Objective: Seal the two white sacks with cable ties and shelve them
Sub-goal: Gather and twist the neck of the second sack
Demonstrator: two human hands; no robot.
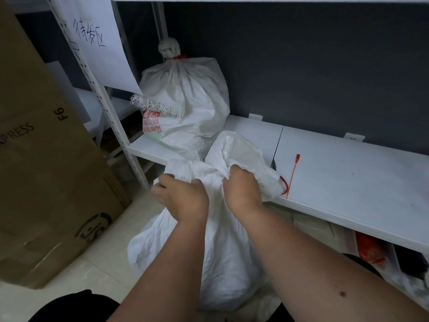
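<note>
One white sack [185, 94] stands upright on the white shelf [348, 173] at the back left, its neck tied with a red cable tie [180, 57]. A second white sack [222, 247] stands on the floor in front of the shelf, its loose top flopping onto the shelf edge. My left hand [183, 198] and my right hand [242, 189] both clutch the bunched fabric at its mouth. A loose red cable tie [293, 173] lies on the shelf just right of my right hand.
A large brown cardboard box [46, 170] stands on the floor at the left. A perforated shelf upright [102, 98] carries a handwritten paper sign [97, 40]. Red and dark items [369, 249] lie under the shelf at the right. Pale floor tiles [97, 273] lie below.
</note>
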